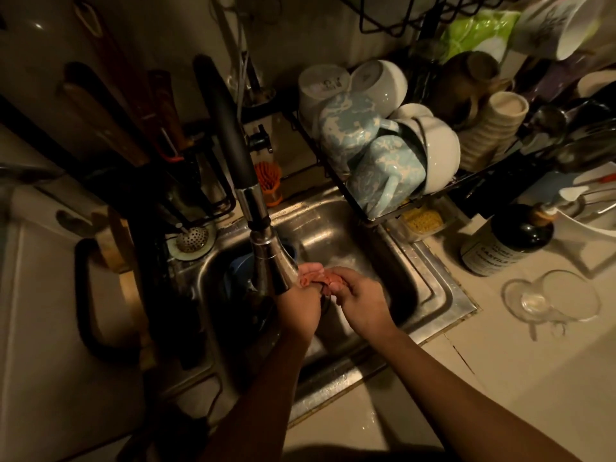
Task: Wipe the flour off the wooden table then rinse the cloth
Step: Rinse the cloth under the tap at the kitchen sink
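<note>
Head view: left hand point(298, 308) and right hand point(361, 303) grip the cloth point(316, 278) — mid-sink point(430, 288), beside the faucet point(270, 261).

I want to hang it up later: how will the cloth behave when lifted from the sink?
The cloth lies crumpled between the left hand and right hand, so it is probably soft and floppy. It sits just beside the spout, so it is likely wet, heavier and dripping.
</note>
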Demonstrator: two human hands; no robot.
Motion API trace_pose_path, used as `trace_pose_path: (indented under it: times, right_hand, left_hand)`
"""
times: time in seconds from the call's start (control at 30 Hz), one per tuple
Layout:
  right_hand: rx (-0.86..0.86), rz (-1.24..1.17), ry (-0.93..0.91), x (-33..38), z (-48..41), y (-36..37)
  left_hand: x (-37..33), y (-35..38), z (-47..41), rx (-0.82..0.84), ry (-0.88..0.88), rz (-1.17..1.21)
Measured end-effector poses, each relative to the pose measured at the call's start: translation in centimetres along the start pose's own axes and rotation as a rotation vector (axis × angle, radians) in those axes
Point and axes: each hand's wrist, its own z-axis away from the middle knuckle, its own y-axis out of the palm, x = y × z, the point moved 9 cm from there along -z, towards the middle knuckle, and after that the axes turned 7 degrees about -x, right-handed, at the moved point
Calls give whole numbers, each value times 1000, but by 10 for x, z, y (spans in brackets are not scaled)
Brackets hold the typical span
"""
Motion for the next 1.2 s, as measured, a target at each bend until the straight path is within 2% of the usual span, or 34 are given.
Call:
trace_pose_path:
  times: [0.1,0.17,0.27,0.3,0.4,0.47,0.6,0.67,0.73,0.9,0.97,1.07,1.2]
  right_hand:
    - [69,-195,100,0,3,2]
    - [88,-332,156,3,4,2]
    - [166,-358,200,4,7,3]
    - [185,-431,246,4,9,2]
    - [271,-914,551,2,25,7]
    - [352,-1089,691,4,35,11]
    - [367,-1103,717,-1,39,14]
    - [317,-1064,643,-3,35,12]
    - [209,-923,477,-7,26,6]
    - [-170,-385,27,0,16,-19]
    - [-256,-217,-136,3,17,-24]
    - [-262,-22,-367,11,14,-23]
    - [-190,151,-468,12,4,-12]
  left_hand:
    - [3,0,3,107,120,-266]
    - [0,-3,9,120,208,-404]
    - [-8,-10,11,116,219,-433]
    - [-9,-11,10,131,202,-418]
    - [-10,-10,9,182,224,-474]
    - [-7,-7,7,228,262,-570]
    - [-11,0,9,338,448,-738]
    - [-13,1,10,335,495,-758]
    - [-17,-1,10,264,536,-747]
    - [-24,0,19,114,428,-556]
    - [-24,2,21,47,371,-469]
    - [-9,4,13,-3,199,-320]
    - [29,9,-14,-20,-10,-133]
